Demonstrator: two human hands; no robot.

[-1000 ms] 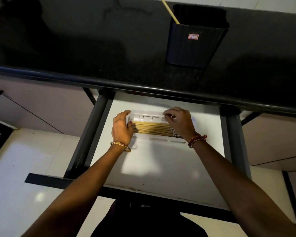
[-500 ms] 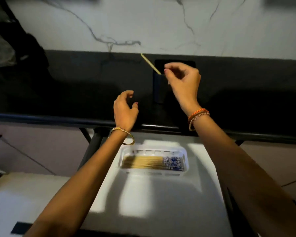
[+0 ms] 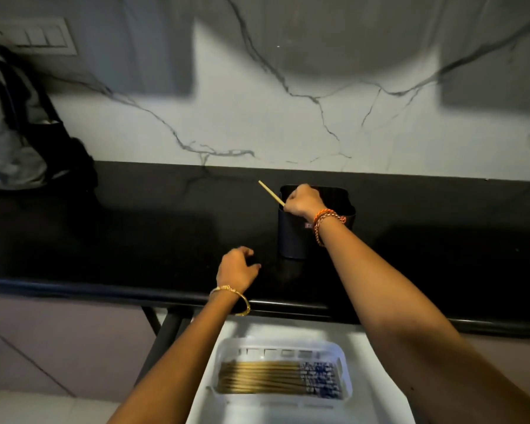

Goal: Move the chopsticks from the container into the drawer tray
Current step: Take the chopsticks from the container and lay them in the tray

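A dark container (image 3: 291, 237) stands on the black countertop (image 3: 135, 228). One pale chopstick (image 3: 270, 193) leans out of its left side. My right hand (image 3: 303, 200) is at the container's mouth with its fingers curled round that chopstick. My left hand (image 3: 237, 266) hovers over the counter left of the container, fingers loosely curled and holding nothing. Below, in the open drawer (image 3: 377, 377), a white tray (image 3: 344, 356) holds several chopsticks (image 3: 263, 377) lying side by side, their blue-patterned ends to the right.
A white marble wall (image 3: 288, 117) rises behind the counter. A dark and grey bag (image 3: 19, 133) sits at the far left on the counter, below a switch panel (image 3: 37, 35). Cabinet fronts (image 3: 58, 341) flank the drawer.
Both hands left the tray and rose to the counter. My right hand reached the container's mouth and closed on the chopstick. The view tilted up toward the wall.
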